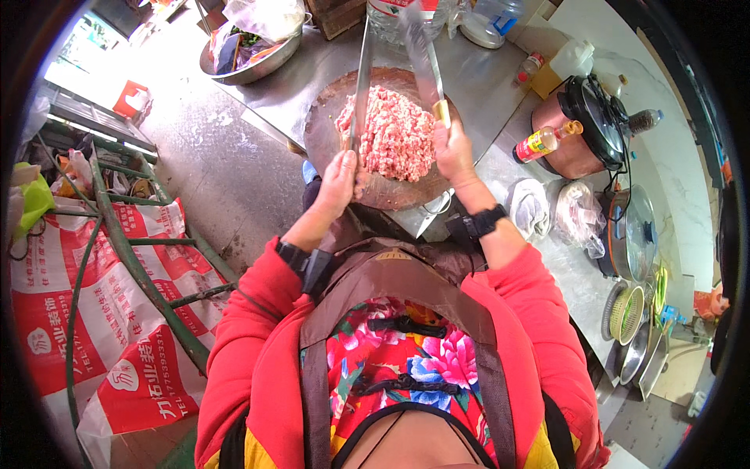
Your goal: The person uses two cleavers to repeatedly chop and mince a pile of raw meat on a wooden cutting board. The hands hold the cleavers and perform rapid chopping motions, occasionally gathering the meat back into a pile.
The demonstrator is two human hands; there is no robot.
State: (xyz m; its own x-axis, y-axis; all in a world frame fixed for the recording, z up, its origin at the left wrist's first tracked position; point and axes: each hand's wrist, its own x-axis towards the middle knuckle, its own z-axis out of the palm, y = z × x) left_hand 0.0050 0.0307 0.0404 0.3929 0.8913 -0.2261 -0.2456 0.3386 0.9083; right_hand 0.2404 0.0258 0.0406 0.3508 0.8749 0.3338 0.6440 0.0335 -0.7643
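Minced meat [392,136] lies in a heap on a round wooden chopping board [328,170]. My left hand [341,179] grips a cleaver [362,88], seen nearly edge-on, at the left side of the heap; its handle is mostly hidden by my fingers. My right hand [454,149] holds a second cleaver [420,53] by its light handle, above the right edge of the board. That blade is blurred and points away from me. Whether either blade touches the meat I cannot tell.
A metal basin [258,68] with plastic bags stands at the far left of the steel counter [486,76]. Behind the board is a large plastic bottle [384,26]. A sauce bottle [536,145], a pink cooker [562,132] and a folded cloth [528,205] are at the right.
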